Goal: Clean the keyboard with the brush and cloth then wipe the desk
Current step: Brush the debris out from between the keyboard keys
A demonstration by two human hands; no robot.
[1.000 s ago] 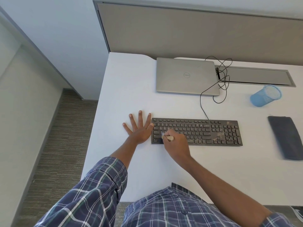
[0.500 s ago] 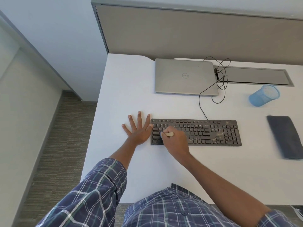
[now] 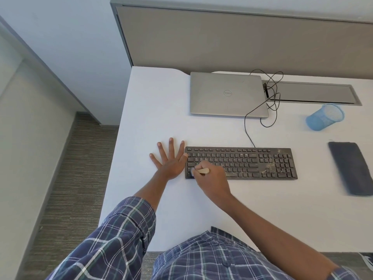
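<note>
The keyboard (image 3: pixel 252 162) lies flat on the white surface (image 3: pixel 151 110) in front of the person, its cable (image 3: pixel 248 134) running back toward a closed laptop (image 3: pixel 228 93). The right hand (image 3: pixel 212 178) is curled round a small brush (image 3: pixel 202 171), gripping its pale wooden handle, with the bristle end down on the keys at the lower left corner of the board. The left hand (image 3: pixel 171 162) lies flat on the surface with fingers spread wide and holds nothing; its thumb side appears to touch the keyboard's left edge. The brush looks light and stiff in the handle, with soft bristles, so a short grip close to the bristles should give good control between the keys. The keyboard looks thin, rigid and light enough to slide on the smooth surface under sideways strokes (which is probably why the left hand braces it); it is best steadied by its frame edges, since the keycaps give under pressure. Pale crumbs (image 3: pixel 268 166) lie thickest near the number pad, well apart from the brush. The dark cloth (image 3: pixel 351 168) lies folded at the right, untouched; it looks soft and limp, and is best picked up bunched in the palm. A blue mesh cup (image 3: pixel 325 117) stands behind it.
</note>
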